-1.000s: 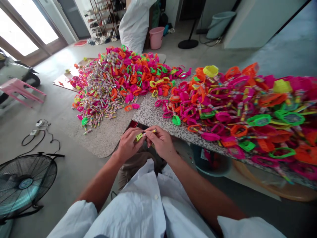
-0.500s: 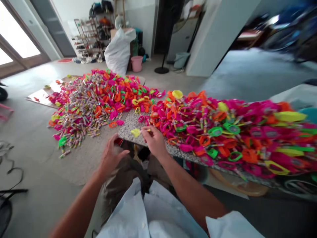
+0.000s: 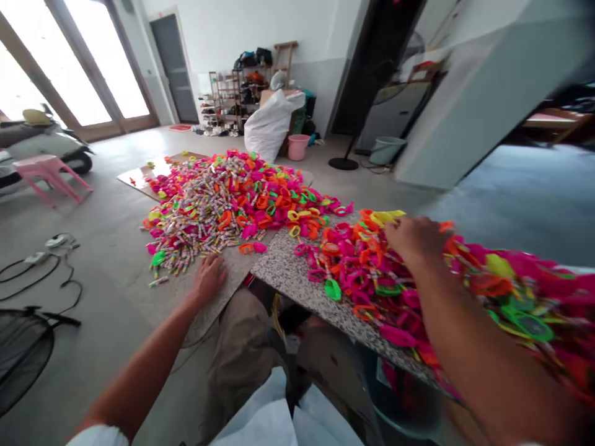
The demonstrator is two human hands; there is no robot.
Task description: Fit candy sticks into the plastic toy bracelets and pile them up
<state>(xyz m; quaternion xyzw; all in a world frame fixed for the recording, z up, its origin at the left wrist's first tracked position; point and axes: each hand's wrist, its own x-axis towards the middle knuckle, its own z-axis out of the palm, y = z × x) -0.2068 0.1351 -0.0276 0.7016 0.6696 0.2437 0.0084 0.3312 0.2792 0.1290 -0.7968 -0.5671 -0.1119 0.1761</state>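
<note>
My left hand (image 3: 211,277) lies open on the grey stone slab, fingers flat, just short of a heap of small wrapped tubes (image 3: 198,217). Over on the right, my right hand (image 3: 416,240) reaches onto a long pile of bright plastic loop-shaped pieces (image 3: 357,272) in pink, orange, green and yellow, many with a tube fixed to them. Its fingertips are hidden against the pile, so what it holds, if anything, does not show. Beside that hand lies a yellow piece (image 3: 385,217). A lone green loop (image 3: 332,289) rests at the pile's near edge.
The speckled stone tabletop (image 3: 279,260) runs across before my knees. Beyond stand a white sack (image 3: 269,130), a pink bucket (image 3: 298,147), a grey bucket (image 3: 387,150) and a shoe rack (image 3: 225,102). At left are a pink stool (image 3: 49,170), a scooter and a fan (image 3: 23,353) with cables.
My right hand has moved from the slab's front edge, where it held a small tube by a yellow piece, to the right-hand pile. My left hand has settled on the slab. The view turned left.
</note>
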